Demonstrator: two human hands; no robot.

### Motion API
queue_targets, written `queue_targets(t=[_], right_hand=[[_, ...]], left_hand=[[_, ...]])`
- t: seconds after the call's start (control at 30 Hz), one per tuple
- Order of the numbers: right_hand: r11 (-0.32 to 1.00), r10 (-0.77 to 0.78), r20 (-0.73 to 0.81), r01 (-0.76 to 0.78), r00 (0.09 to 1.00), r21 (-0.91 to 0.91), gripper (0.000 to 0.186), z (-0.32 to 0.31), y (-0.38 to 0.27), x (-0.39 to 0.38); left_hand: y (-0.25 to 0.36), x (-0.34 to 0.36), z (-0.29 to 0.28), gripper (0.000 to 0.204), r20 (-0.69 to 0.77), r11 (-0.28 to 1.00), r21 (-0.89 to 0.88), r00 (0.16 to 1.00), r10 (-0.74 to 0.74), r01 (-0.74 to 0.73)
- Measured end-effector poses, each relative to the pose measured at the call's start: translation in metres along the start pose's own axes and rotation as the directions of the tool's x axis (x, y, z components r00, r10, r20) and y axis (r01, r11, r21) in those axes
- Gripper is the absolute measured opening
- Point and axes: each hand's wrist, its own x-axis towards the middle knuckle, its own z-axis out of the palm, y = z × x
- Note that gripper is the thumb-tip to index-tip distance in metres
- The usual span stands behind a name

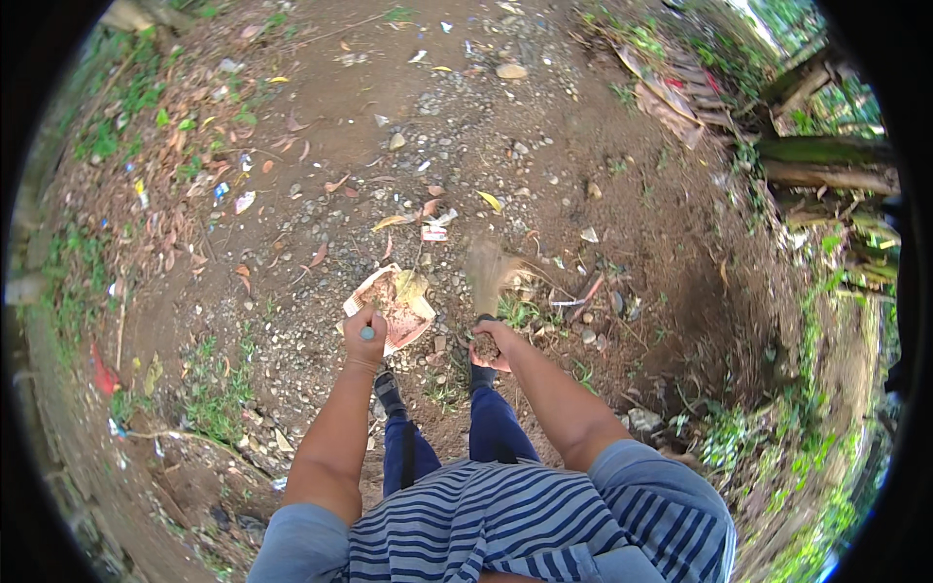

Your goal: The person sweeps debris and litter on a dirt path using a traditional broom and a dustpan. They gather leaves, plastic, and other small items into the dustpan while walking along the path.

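Note:
My left hand (363, 322) is closed around the upright handle of a dustpan (416, 309), the handle's pale blue-green tip showing above the fist. The pan is whitish and pinkish, with dirt and a large yellowish leaf (410, 286) in it. In my right hand (501, 340) is the bundled end of a stick broom (489, 272). Its thin sticks fan out ahead of the hand, smeared by motion, over the ground just right of the pan. A red-and-white wrapper (434, 233) lies beyond the pan, near dry leaves (394, 222).
Pebbly brown soil (369, 112) stretches ahead, scattered with leaves and litter. A reddish-brown piece (586, 294) lies among weeds right of the broom. Logs (826, 160) border the right side; grass and leaf litter (126, 126) line the left. My shoes (389, 392) stand behind the pan.

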Motion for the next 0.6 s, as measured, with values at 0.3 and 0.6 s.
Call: queue_targets(t=[0.3,0.6], right_hand=[[0.903,-0.15,-0.012,0.132,0.989,-0.409,0.02,-0.021,-0.019,-0.07],[0.907,0.241,-0.027,-0.235,0.97,-0.349,0.015,0.034,0.019,0.0]], left_hand=[[0.002,-0.04,-0.017,0.021,-0.113,0.992,-0.006,0.985,-0.127,0.127],[-0.027,-0.101,-0.056,0.024,-0.376,0.93,-0.31,0.873,-0.311,0.198]])
